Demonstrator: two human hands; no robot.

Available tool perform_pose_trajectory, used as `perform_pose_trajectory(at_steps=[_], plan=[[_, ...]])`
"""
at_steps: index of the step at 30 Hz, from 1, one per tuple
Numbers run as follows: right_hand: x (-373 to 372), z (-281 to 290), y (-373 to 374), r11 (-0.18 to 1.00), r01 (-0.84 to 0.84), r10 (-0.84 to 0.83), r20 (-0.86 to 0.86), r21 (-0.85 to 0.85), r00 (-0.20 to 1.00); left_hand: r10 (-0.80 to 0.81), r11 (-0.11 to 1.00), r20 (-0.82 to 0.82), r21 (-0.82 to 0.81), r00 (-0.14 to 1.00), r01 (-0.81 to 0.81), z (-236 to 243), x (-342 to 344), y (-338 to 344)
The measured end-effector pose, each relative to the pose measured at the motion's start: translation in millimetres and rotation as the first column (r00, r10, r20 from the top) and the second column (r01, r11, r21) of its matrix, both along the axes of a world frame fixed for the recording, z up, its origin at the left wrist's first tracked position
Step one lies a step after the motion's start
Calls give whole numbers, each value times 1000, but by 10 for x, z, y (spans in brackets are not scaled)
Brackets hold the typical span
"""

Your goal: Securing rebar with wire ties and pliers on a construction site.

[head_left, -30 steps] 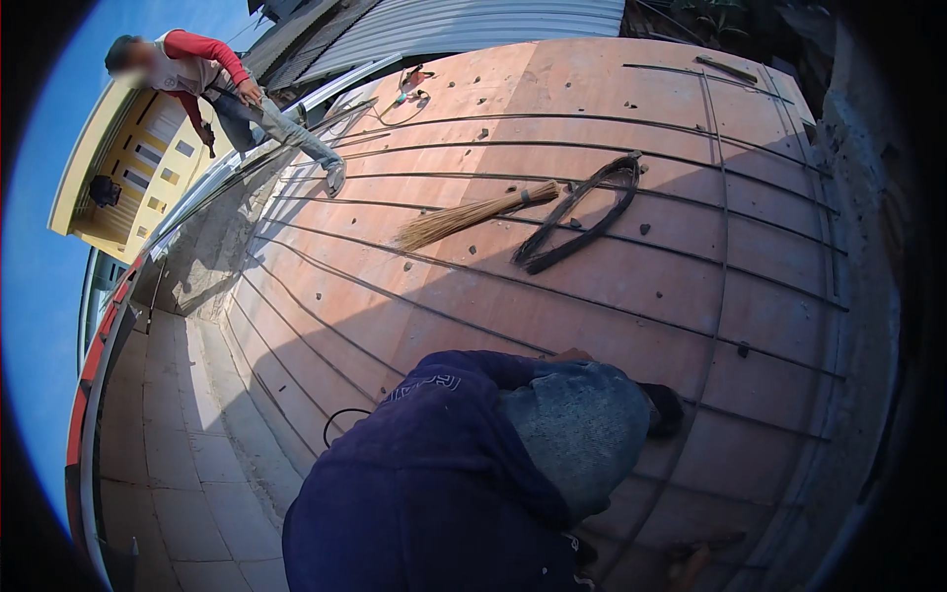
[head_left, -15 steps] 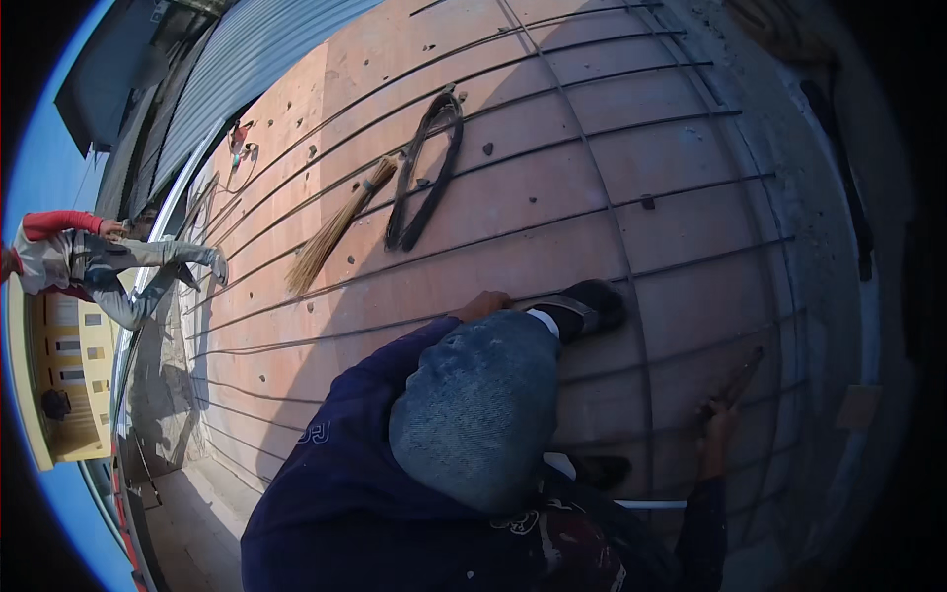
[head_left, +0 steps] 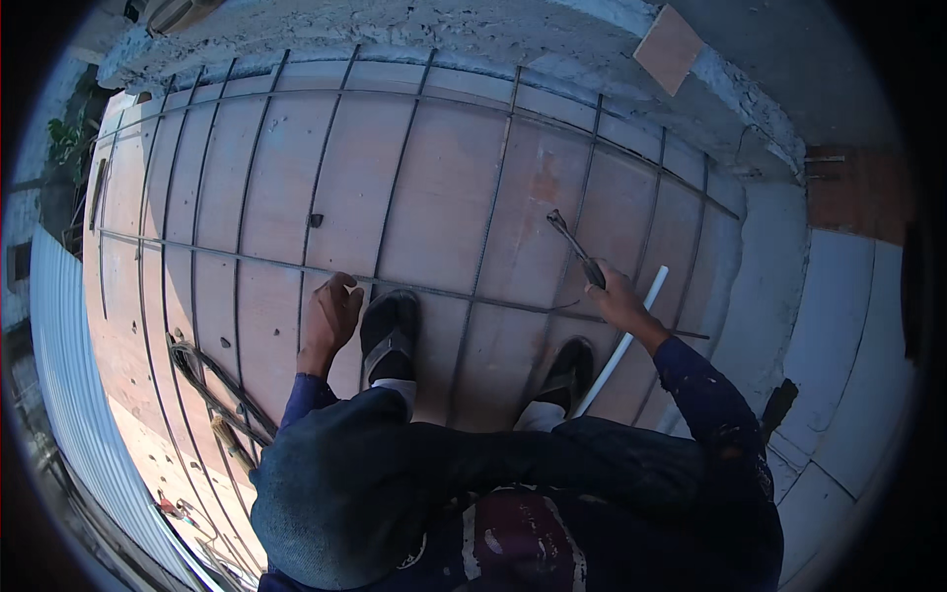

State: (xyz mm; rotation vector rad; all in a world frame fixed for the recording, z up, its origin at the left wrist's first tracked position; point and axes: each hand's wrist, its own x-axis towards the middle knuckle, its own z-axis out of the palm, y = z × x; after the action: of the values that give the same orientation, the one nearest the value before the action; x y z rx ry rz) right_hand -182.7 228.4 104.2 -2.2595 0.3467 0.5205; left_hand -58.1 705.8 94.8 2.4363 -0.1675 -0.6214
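Observation:
My right hand point(head_left: 619, 299) grips the dark handles of a pair of pincers point(head_left: 577, 244), whose metal head points up and away over the pinkish panel. My left hand point(head_left: 332, 318) is closed, its fingers curled near a long crosswise reinforcing bar point(head_left: 266, 259). Whatever those fingers pinch, if anything, is hidden. A thin wire point(head_left: 565, 304) curves by the same bar, below the pincers. Both my dark shoes point(head_left: 391, 331) stand among the bars, one beside each hand.
A white pipe point(head_left: 631, 335) slants beside my right forearm. At left lie a black wire coil point(head_left: 222, 390) and part of a straw broom point(head_left: 232, 444). A rough concrete edge point(head_left: 395, 49) runs along the far side, with a board piece point(head_left: 668, 49) on it.
The view has swung round, so the coil and broom now lie at lower left and the other person is out of sight. My left hand now shows beside the bar; the pincers stay in my right.

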Motion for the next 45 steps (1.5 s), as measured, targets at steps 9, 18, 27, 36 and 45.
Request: perform_pose_trajectory(at_steps=[9, 18, 27, 36, 45], plan=[[18, 124, 119, 893, 340, -337, 60, -294, 939, -652, 666, 173, -334, 738, 667, -153, 176, -1169], [-125, -18, 588, 879, -210, 227, -12, -428, 974, -677, 617, 107, -456, 728, 641, -341, -31, -1131], [-2, -149, 438, 839, -458, 451, -96, -294, 887, -637, 638, 74, -508, 768, 578, -303, 7, -1100], [547, 363, 666, 988, -23, 25, -14, 156, 1000, -427, 756, 59, -525, 903, 392, 114, 238, -1221], [905, 826, 1102, 924, -356, 370, -98, 136, 924, -560, 675, 566, -112, 605, 730, 328, 384, -1374]])
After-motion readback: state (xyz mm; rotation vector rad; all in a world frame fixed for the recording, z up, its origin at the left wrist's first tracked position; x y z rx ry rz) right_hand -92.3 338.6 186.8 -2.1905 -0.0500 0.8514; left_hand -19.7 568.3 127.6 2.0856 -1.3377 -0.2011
